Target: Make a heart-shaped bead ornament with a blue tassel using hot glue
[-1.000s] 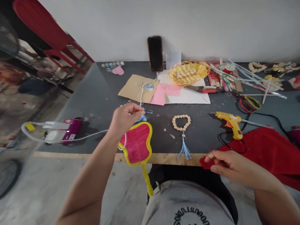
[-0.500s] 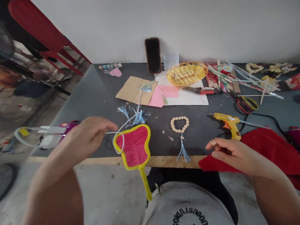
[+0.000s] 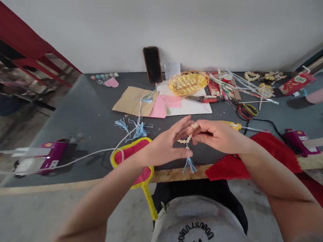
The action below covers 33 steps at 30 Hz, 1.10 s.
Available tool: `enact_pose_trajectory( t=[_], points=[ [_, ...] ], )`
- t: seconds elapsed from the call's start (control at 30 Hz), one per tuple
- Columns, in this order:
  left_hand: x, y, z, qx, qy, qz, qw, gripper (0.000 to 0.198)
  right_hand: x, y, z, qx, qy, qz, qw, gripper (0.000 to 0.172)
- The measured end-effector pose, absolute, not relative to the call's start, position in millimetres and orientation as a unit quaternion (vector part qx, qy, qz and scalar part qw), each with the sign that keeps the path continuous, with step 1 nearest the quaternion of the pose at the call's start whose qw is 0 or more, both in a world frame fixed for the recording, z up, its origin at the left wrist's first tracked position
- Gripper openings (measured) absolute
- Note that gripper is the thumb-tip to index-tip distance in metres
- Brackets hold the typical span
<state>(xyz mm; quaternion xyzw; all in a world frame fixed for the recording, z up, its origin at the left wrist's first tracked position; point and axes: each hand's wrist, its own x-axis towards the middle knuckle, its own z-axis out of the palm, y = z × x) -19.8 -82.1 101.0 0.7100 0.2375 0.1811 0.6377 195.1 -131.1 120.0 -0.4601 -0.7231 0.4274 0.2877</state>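
Both hands have come together over a beaded ring (image 3: 186,140) of cream beads with a light blue tassel (image 3: 189,165) at the table's front edge. My left hand (image 3: 166,143) has its fingers stretched out and its thumb apart, hiding much of the ring. My right hand (image 3: 215,134) is closed, thumb against curled fingers, with a tan band round one finger; whatever it pinches, if anything, is hidden. Under my left forearm lies a pink fan (image 3: 145,173) with a yellow rim and handle, partly covered. A yellow glue gun (image 3: 234,126) shows behind my right hand.
Loose blue tassels (image 3: 140,129) and a white cable (image 3: 88,154) lie left. Behind are a phone (image 3: 152,65), a wicker basket (image 3: 188,85), pliers (image 3: 208,99) and scissors (image 3: 248,111). Red cloth (image 3: 227,167) drapes at right. Purple power strips (image 3: 54,156) stand at the sides.
My left hand has moved right and my right hand has moved left, so they meet over the beaded ring. My view has shifted to the right.
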Motion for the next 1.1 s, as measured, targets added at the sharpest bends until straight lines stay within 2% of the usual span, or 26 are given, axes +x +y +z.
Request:
enact_pose_trajectory(
  t=[0.07, 0.1, 0.17, 0.3, 0.5, 0.6, 0.7, 0.9, 1.1],
  points=[
    [4.4, -71.9, 94.8, 0.680, 0.243, 0.167, 0.672, 0.058, 195.5, -127.4, 123.2, -0.493, -0.717, 0.372, 0.324, 0.014],
    [9.7, -66.4, 93.0, 0.686, 0.271, 0.166, 0.655, 0.046, 198.6, -126.3, 122.7, -0.518, -0.708, 0.344, 0.336, 0.016],
    [10.3, -53.5, 90.7, 0.716, 0.318, 0.164, 0.599, 0.037, 207.9, -125.9, 117.4, -0.568, -0.687, 0.297, 0.341, 0.020],
    [-2.8, -26.2, 80.2, 0.762, 0.363, 0.160, 0.512, 0.030, 221.3, -130.0, 94.6, -0.626, -0.671, 0.241, 0.315, 0.023],
    [-11.6, -7.7, 54.9, 0.744, 0.411, 0.164, 0.501, 0.028, 214.8, -130.1, 65.7, -0.653, -0.658, 0.244, 0.286, 0.022],
    [-16.2, -1.8, 47.8, 0.756, 0.435, 0.152, 0.465, 0.028, 215.7, -133.9, 69.4, -0.673, -0.624, 0.255, 0.305, 0.024],
    [-18.8, 3.1, 42.9, 0.786, 0.464, 0.148, 0.381, 0.023, 220.6, -142.6, 82.2, -0.683, -0.589, 0.264, 0.341, 0.026],
    [1.4, -4.2, 27.8, 0.900, 0.354, 0.079, 0.242, 0.024, 225.2, -141.6, 90.5, -0.684, -0.588, 0.265, 0.341, 0.028],
    [13.3, -10.0, 12.2, 0.912, 0.336, 0.070, 0.225, 0.015, 220.4, -110.8, 88.2, -0.681, -0.661, 0.146, 0.280, 0.026]
  ],
)
